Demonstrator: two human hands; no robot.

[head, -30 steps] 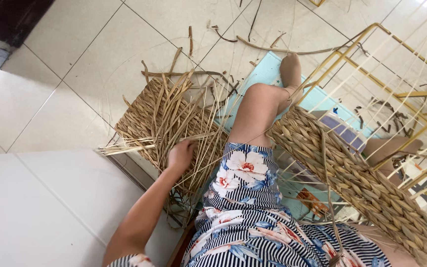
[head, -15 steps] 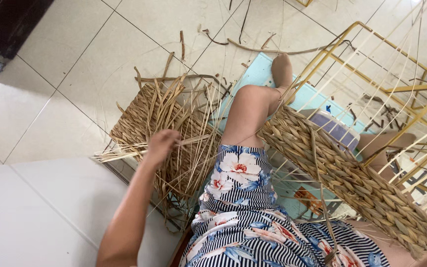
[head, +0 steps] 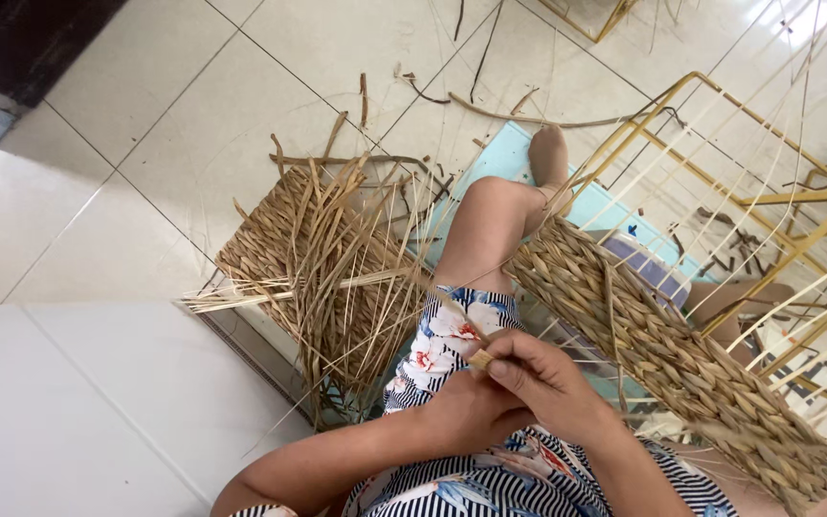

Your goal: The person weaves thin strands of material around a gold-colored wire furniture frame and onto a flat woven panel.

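My left hand (head: 466,412) and my right hand (head: 543,378) meet over my lap, both pinching the end of a dry straw strand (head: 479,358). The strand runs up and left toward a loose pile of straw strands (head: 337,278) lying on a woven mat on the floor. To the right, a partly woven straw panel (head: 681,354) on a yellow metal frame (head: 710,91) leans across my right leg. Thin pale strings stretch across the frame.
I sit on a light blue mat (head: 500,163) on white floor tiles (head: 145,144). Scraps of straw (head: 490,105) lie scattered on the tiles. A white raised surface (head: 69,412) fills the lower left. More yellow frame parts stand at the right.
My left hand left the straw pile and drew back to my lap with a strand. My right hand came into view and joined it on the strand's end.
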